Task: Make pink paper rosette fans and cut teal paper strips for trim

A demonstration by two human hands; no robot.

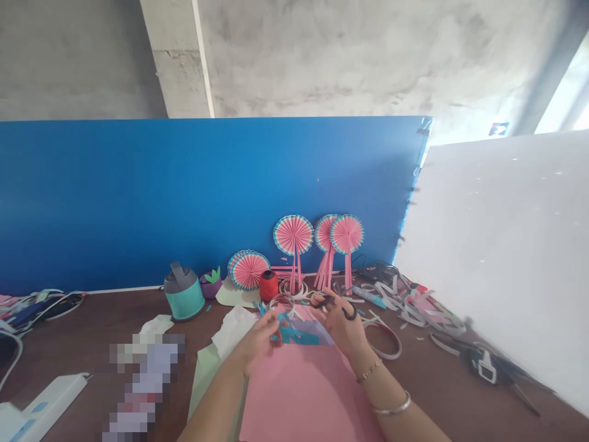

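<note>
My right hand [343, 322] grips a pair of dark-handled scissors [350, 312], with a handle loop showing beside the fingers. My left hand [264, 334] pinches a piece of blue paper [283, 331] at its fingertips. Between the hands, more blue pieces and a pale lilac sheet [322, 331] lie over pink paper [306, 387]. The scissor blades are too small and blurred to follow. Behind the hands stand pink pleated paper rosettes [293, 234] with hanging strips, leaning on the blue panel [207, 184].
A red thread spool [269, 286], a teal-and-grey container [184, 294] and a purple pot [210, 286] stand at the back. Tape rolls [384, 353] and paper scraps [414, 301] lie to the right. A power strip [57, 402] sits at left, cables [501, 368] at right.
</note>
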